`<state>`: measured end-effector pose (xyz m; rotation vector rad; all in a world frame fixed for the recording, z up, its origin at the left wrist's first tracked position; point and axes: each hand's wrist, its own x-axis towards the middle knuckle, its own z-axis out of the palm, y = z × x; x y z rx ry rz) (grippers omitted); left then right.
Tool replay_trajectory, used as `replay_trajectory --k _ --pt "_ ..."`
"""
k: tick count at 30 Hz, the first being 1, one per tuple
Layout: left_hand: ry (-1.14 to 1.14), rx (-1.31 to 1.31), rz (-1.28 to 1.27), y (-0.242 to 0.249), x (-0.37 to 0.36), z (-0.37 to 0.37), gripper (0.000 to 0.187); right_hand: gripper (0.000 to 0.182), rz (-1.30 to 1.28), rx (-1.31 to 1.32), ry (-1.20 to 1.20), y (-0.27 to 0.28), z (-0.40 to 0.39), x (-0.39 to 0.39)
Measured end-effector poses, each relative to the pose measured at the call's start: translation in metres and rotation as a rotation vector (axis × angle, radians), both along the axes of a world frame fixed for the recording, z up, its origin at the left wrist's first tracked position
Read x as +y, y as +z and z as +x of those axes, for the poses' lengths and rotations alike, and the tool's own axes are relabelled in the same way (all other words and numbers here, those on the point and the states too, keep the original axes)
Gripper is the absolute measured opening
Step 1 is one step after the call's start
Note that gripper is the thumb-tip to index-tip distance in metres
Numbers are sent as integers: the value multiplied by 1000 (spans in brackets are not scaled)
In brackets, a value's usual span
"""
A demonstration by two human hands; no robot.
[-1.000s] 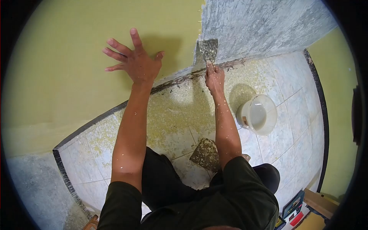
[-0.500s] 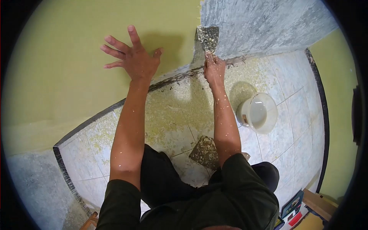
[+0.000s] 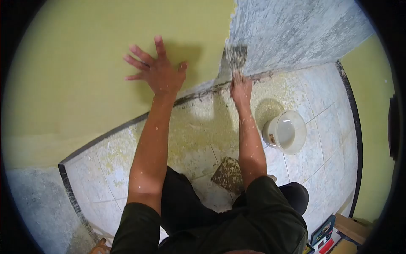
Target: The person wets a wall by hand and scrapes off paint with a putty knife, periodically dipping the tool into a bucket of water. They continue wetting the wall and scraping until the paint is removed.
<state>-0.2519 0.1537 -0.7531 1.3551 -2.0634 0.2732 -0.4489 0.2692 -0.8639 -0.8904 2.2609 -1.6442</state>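
Observation:
My left hand [image 3: 163, 76] is spread against the yellow-green painted wall [image 3: 93, 76], its fingers wide apart and nothing in them. To its right, my right hand [image 3: 242, 91] is closed round the handle of a scraper [image 3: 236, 56]. The scraper's wide blade, slightly blurred, lies at the wall near the border between the paint and the bare grey wall area [image 3: 287, 34]. Small pale flecks dot both forearms. Paint flakes [image 3: 190, 127] cover the floor tiles below the hands.
A translucent bucket [image 3: 292, 132] holding cloudy liquid stands right of my right forearm. A brown, flake-covered piece [image 3: 229, 174] lies on the tiles by my knees. Dark skirting [image 3: 114, 134] runs along the wall's foot. Boxes [image 3: 353, 228] stand at the lower right.
In the view, both hands appear slightly lower and further right, and so do the paint border and bucket. The scraper is still held, its blade now blurred.

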Motion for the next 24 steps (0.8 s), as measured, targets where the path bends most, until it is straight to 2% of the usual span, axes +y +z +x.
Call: replay_trajectory --k 1,2,3,5,6,11,13,14,17,18,20,21,22,24 --pt "6 -15 25 -3 4 4 118 51 -77 177 37 11 0 1" --pt "3 -18 20 -3 2 4 119 53 31 -95 45 35 -3 -2" --pt "-8 -13 0 0 0 1 119 53 35 -97 36 27 -3 4" --pt "-29 0 -26 -5 2 2 120 53 38 192 48 4 -6 3" --pt "-35 2 -43 -4 -1 4 121 54 136 -109 -35 -15 -6 4" --pt "-13 8 -14 -3 0 2 122 52 159 -196 29 20 -6 1" --pt "-39 25 -35 -3 2 1 122 52 52 -174 40 44 -11 -2" --pt "-50 28 -40 -5 2 3 123 52 19 283 12 23 -17 -3" --pt "-39 0 -46 -2 -1 1 126 52 71 414 -53 -43 -27 3" --pt "-12 -39 -26 -3 -2 1 129 53 167 -98 -49 -14 -18 7" --pt "-10 -24 -57 0 -6 -2 130 54 200 -76 -5 32 -21 5" --pt "-18 -18 -80 -4 -2 -1 130 54 240 -65 30 39 -22 7" --pt "-20 -25 -68 -8 1 1 130 54 81 -105 8 41 -22 1" --pt "-8 -17 -78 -5 -2 -1 131 54 133 -20 -5 33 -15 10"
